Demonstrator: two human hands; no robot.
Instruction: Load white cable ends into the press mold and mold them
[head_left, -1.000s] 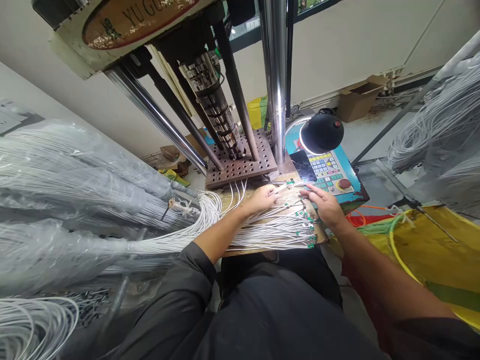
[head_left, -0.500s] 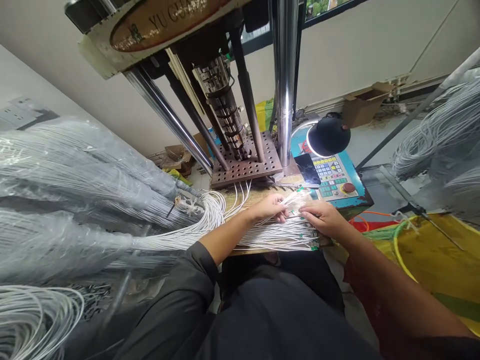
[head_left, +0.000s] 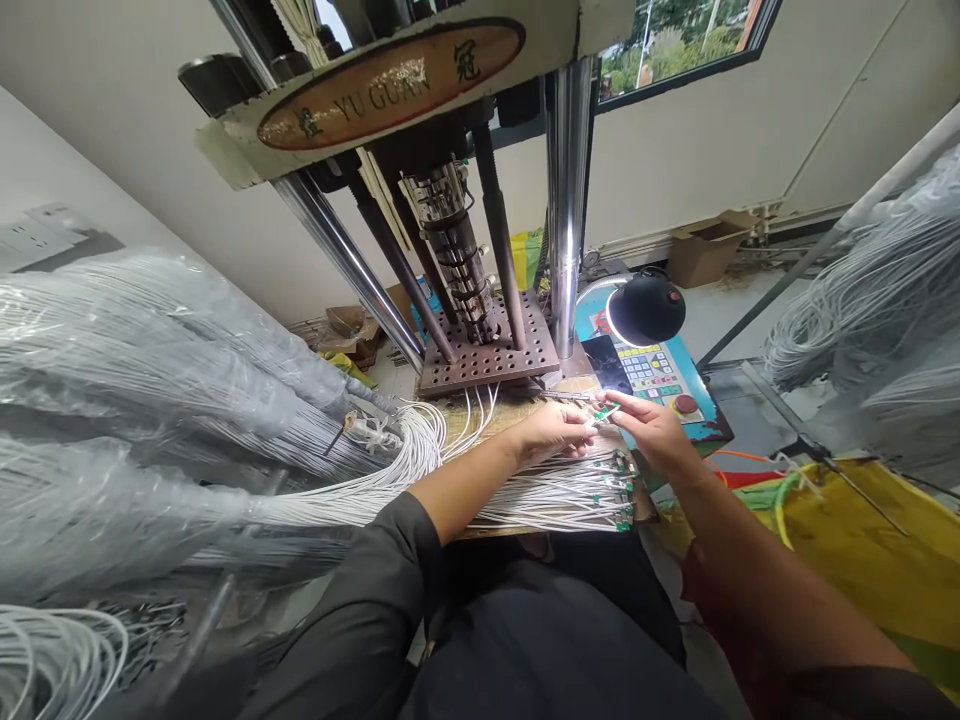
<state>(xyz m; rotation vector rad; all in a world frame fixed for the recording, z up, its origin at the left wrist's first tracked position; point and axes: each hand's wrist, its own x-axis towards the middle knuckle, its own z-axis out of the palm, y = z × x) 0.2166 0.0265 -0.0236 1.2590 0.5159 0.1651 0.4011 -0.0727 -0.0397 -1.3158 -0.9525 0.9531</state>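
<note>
My left hand [head_left: 556, 432] is closed around white cables near their right ends. Green-and-white connectors [head_left: 604, 411] stick out past its fingertips, under the lamp light. My right hand [head_left: 654, 432] pinches at these connectors with thumb and forefinger; how many it touches I cannot tell. Below both hands, a spread of white cables [head_left: 525, 500] lies across the wooden bench top, with small green and metal connectors [head_left: 621, 490] at the right ends. Leftward the cables curve together into a thick bundle [head_left: 424, 440].
A press [head_left: 390, 85] with steel columns and a perforated plate [head_left: 487, 365] stands behind the bench. Right of it are a black lamp [head_left: 646, 308] and a blue control panel [head_left: 656, 375]. Plastic-wrapped cable bundles [head_left: 150, 350] fill the left; a yellow sack [head_left: 847, 530] sits at right.
My right hand has lifted from the cables and now pinches the connectors at my left fingertips. The camera view has tilted up, showing more of the press.
</note>
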